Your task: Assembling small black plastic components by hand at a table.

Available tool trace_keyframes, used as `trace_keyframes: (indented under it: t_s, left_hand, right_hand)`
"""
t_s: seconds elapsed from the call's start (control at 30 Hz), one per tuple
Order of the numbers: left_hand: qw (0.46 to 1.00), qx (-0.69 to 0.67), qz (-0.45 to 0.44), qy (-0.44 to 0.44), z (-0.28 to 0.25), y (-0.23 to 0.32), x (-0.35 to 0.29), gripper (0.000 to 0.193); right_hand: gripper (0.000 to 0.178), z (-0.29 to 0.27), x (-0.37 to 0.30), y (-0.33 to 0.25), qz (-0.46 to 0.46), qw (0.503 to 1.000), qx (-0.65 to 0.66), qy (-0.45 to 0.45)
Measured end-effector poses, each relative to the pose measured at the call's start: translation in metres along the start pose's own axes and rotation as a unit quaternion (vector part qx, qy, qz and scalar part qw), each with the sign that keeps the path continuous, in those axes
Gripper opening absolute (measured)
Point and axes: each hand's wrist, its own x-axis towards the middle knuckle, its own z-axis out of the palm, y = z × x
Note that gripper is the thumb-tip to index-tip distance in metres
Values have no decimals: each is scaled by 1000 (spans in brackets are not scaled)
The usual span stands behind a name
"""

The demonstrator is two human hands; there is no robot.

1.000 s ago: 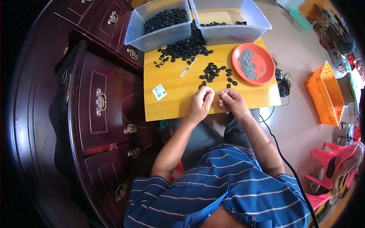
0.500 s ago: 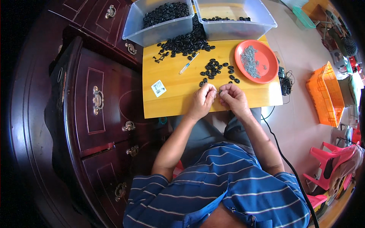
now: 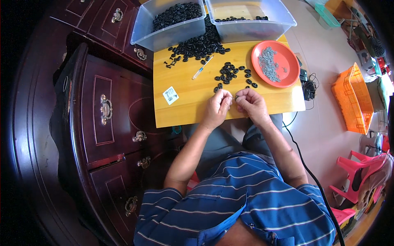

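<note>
Above the near part of the yellow table (image 3: 180, 112), my two hands meet fingertip to fingertip. My right hand (image 3: 253, 105) pinches a small dark piece (image 3: 236, 97), mostly covered by the fingers. My left hand (image 3: 216, 108) is closed in a pinch beside it; whatever lies between its fingertips is too small to make out. Just beyond the hands are several loose black oval pieces (image 3: 228, 72) with holes. A red-orange plate (image 3: 293, 67) to the right holds many tiny grey metal parts (image 3: 267, 65).
Two clear plastic bins (image 3: 168, 39) (image 3: 252, 33) stand at the far edge, with a heap of black pieces (image 3: 199, 47) before them. A thin pen-like tool (image 3: 202, 69) and a white label (image 3: 170, 95) lie leftward. Dark wooden drawers (image 3: 104, 102) flank the table; an orange crate (image 3: 353, 100) is right.
Both hands stay nearly in place, fingertips still together, with only slight finger movement. The whole view has shifted a little; the things on the table lie as before.
</note>
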Motion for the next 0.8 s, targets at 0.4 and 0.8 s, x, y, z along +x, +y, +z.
trace_keyframes:
  t_s: [0.4,0.8]
  left_hand:
    - [1000,17,11,-4,-1,-1,0,13]
    - [1000,17,10,-10,-1,-2,1,13]
  right_hand:
    - [14,-2,1,2,-4,1000,-11,-9]
    - [14,-1,2,2,0,1000,-19,-5]
